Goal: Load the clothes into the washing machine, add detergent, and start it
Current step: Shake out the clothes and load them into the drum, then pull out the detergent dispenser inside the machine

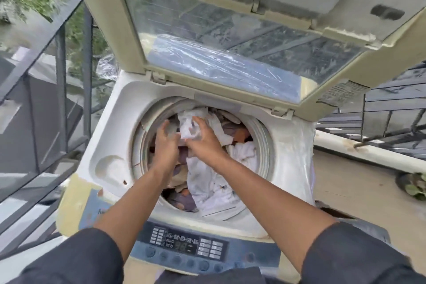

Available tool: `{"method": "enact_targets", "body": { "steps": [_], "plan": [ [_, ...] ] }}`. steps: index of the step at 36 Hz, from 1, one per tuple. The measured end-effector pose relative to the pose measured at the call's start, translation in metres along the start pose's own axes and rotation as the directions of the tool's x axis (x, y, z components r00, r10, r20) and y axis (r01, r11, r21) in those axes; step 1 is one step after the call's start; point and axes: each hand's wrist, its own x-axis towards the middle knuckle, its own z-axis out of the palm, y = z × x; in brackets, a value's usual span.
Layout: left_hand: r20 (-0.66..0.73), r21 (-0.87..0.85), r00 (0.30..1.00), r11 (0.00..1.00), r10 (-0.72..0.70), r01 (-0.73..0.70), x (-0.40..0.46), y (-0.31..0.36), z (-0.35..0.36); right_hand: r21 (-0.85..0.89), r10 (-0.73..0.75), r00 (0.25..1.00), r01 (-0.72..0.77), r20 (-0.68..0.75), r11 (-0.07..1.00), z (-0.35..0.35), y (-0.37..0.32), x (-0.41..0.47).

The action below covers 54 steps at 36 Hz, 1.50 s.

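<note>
A person leans over a top-loading washer (pixel 119 108) and reaches both bare arms down into its round drum (pixel 261 132). The lid (pixel 221 57), with a clear window, stands folded up and back at the far side of the opening. The drum is filled nearly to its rim with clothes (pixel 214 182), mostly white pieces mixed with purple, brown and orange ones. The left hand (pixel 166 143) hangs over the left side of the heap, fingers spread and loosely curled, open and not gripping anything, its fingertips near a white cloth (pixel 190 122). The right hand (pixel 204 139) is just beside it, fingers closed around that crumpled white cloth, which sits at the far side of the pile. The two hands are almost touching. Dark sleeves (pixel 76 258) cover the upper arms at the bottom edge. Between them, on the near edge of the washer, lies the blue control panel (pixel 184 246) with a small display and a row of round buttons. A dark metal railing (pixel 61 60) runs along the left, with green plants beyond it. To the right is a bare concrete floor (pixel 357 189).
</note>
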Motion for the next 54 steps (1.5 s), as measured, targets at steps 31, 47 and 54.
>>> {"method": "enact_targets", "body": {
  "steps": [31,47,54],
  "plan": [
    [0.237,-0.443,0.951,0.849,-0.2,0.289,0.039,0.059,0.059,0.915,0.393,0.919,-0.159,0.001,0.371,-0.087,-0.01,0.014],
    [0.415,-0.658,0.888,0.61,-0.198,0.443,0.053,0.053,0.073,0.991,0.399,0.917,-0.058,0.005,0.121,-0.082,-0.016,0.007],
    [0.423,-0.69,0.89,0.577,-0.169,0.437,0.054,0.05,0.07,0.991,0.371,0.929,-0.054,0.006,0.119,-0.081,-0.016,0.004]
  ]
}}
